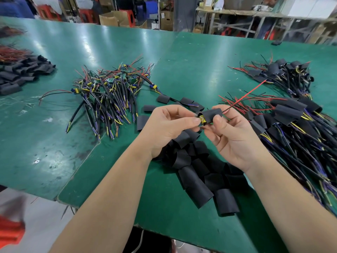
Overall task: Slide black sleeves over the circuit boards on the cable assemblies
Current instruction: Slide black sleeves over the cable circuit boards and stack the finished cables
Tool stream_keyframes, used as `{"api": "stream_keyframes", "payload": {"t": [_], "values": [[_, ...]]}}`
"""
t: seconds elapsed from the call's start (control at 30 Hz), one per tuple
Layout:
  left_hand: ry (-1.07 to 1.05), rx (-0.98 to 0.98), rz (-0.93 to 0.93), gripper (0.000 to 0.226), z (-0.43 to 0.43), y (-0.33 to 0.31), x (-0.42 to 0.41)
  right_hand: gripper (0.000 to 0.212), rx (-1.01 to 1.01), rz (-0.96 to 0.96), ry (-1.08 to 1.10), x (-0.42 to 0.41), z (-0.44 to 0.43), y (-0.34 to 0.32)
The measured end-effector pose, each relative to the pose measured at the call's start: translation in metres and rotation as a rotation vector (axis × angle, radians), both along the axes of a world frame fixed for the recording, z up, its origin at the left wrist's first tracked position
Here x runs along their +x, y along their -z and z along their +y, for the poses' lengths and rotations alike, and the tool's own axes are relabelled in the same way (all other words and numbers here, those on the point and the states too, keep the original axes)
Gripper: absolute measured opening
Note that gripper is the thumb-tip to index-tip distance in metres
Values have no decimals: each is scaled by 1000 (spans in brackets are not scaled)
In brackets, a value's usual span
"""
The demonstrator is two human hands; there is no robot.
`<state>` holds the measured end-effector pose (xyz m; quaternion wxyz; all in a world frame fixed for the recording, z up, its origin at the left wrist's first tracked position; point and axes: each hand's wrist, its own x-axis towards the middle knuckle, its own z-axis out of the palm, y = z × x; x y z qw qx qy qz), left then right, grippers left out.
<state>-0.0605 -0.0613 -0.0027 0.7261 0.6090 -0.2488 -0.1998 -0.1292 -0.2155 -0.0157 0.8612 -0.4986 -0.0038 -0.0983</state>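
Above the green table (54, 143), my right hand (229, 136) pinches a black sleeve (212, 115) that partly covers a circuit board. A yellow part (202, 119) of the board shows at the sleeve's left end. Red and black wires (249, 93) stick out of its right end. My left hand (166, 125) pinches the board's left end, thumb tip beside the yellow part. A heap of loose black sleeves (198, 172) lies below both hands. A pile of bare cable assemblies (109, 92) with green boards lies to the left.
Sleeved cable assemblies (291, 121) are piled at the right, with another bunch (279, 73) at the far right back. More black sleeves (20, 73) and red wires (11, 53) sit at the far left. The table's front edge runs under my forearms.
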Motion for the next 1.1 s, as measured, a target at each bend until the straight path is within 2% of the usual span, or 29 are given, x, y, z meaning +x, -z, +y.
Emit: {"api": "stream_keyframes", "payload": {"t": [0.1,0.2,0.3,0.37,0.47,0.57,0.73,0.83,1.0,1.1], "values": [[-10,-10,-9,19,1,2,2,18,-4,2,24,-1,1,0],[-28,8,-48,23,2,4,3,34,-51,-5,80,-1,1,1],[-27,39,-46,22,3,3,3,25,-167,-33,128,-3,2,1],[-20,21,-11,20,4,2,3,19,-198,-41,87,-4,0,-1],[-21,-7,76,23,5,1,6,30,-99,-39,-77,-7,-6,-5],[6,9,137,11,5,1,8,34,-21,-48,-149,-8,-7,-8],[14,29,30,5,7,2,8,28,-81,-57,-84,-7,-4,-5],[14,96,-30,11,8,4,8,31,-88,-48,-27,-5,-5,-3],[3,2,16,10,7,4,8,32,-208,-81,47,-4,-6,-3],[4,-17,14,11,8,5,12,30,-213,-86,17,-5,-7,-3]]}}
